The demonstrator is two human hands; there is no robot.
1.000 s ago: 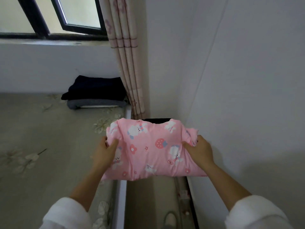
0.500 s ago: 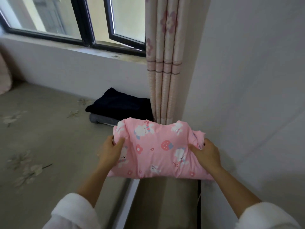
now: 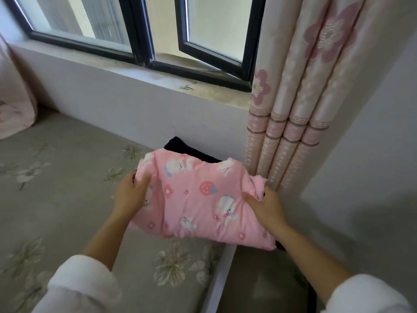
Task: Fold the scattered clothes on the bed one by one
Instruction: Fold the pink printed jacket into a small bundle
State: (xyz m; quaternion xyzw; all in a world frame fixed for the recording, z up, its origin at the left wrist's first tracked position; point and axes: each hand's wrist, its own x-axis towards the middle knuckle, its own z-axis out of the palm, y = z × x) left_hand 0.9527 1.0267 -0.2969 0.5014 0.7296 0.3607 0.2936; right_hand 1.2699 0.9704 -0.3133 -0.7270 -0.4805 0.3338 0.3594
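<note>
A folded pink garment (image 3: 198,195) printed with white bunnies and strawberries hangs in the air over the bed's far right corner. My left hand (image 3: 132,195) grips its left edge, thumb on top. My right hand (image 3: 264,205) grips its right edge, where the cloth bunches up. Just behind the garment, a corner of a folded dark garment (image 3: 180,146) shows on the bed (image 3: 67,199) against the wall; the rest of that pile is hidden by the pink one.
The bed has a grey-green floral sheet. A pink flowered curtain (image 3: 293,120) hangs at the right beside the wall corner. A window sill (image 3: 158,80) with an open black-framed window runs behind. Pink fabric (image 3: 13,109) lies at the far left. A gap beside the bed drops to the floor.
Both hands carried the pink garment forward and left, from over the gap beside the bed to over the bed corner, now covering most of the dark folded pile. The grips stayed the same.
</note>
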